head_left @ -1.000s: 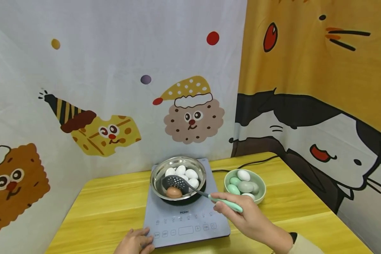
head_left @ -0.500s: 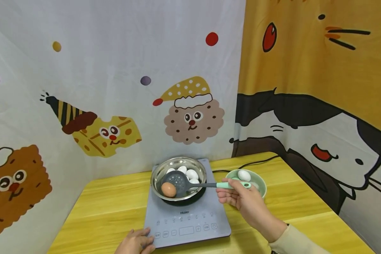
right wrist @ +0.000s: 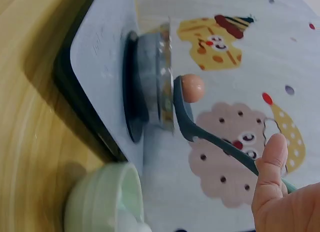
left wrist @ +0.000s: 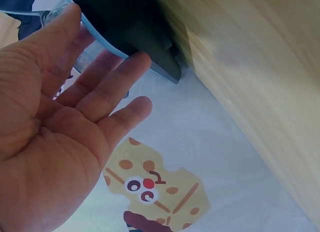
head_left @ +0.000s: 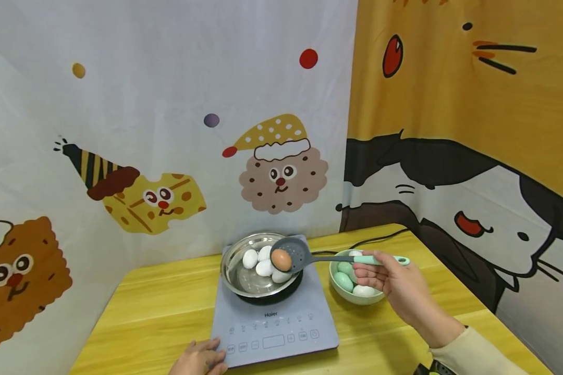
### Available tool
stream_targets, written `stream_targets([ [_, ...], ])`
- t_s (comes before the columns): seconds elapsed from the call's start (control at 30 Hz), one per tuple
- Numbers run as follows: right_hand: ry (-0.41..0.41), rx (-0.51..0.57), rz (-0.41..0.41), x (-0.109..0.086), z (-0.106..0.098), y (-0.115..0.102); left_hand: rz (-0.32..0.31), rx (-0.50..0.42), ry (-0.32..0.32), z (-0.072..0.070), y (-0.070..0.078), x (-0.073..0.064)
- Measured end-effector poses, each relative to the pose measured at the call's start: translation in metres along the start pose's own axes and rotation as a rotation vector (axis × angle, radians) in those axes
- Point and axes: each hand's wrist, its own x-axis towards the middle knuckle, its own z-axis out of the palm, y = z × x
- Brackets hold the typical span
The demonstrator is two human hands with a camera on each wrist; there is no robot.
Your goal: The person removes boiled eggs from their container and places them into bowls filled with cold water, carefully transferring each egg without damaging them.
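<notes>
My right hand grips the mint-green handle of a grey slotted spoon. A brown egg rests in the spoon's head, which is raised over the right rim of a steel pan. In the right wrist view, the spoon and brown egg show just above the pan rim. Several white eggs lie in the pan. At the front left corner of the induction cooker, my left hand touches the edge with loosely bent fingers, seen also in the left wrist view.
To the right of the cooker stands a pale green bowl with green and white eggs, partly behind my right hand. A black cord runs along the table's back. A printed cloth hangs behind the yellow wood-grain table.
The spoon has scooped up the brown egg from the pan's left side and carried it up and right to the rim. My right hand has moved right; the left hand stays put.
</notes>
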Motion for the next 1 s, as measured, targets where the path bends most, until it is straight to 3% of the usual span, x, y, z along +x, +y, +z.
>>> stream_targets([
  [0.17,-0.013,0.002,-0.052,-0.002,-0.026,-0.008,0.010,0.017,0.004,0.000,-0.001,0.000],
  [0.33,0.048,0.014,-0.073,-0.009,-0.060,-0.010,0.014,0.014,-0.009,0.001,-0.001,0.001],
  [0.5,0.131,-0.071,-0.104,-0.021,-0.092,-0.006,0.025,0.014,-0.016,0.000,-0.002,0.001],
  [0.63,0.163,-0.136,-0.145,-0.032,-0.105,0.000,0.026,0.020,-0.019,-0.001,-0.002,0.000],
  [0.77,0.172,-0.245,-0.206,-0.039,-0.105,0.002,0.013,0.019,-0.014,-0.001,-0.002,0.000],
  [1.0,0.221,-0.670,-0.350,-0.051,-0.086,0.002,-0.009,0.027,0.019,0.003,0.000,-0.001],
])
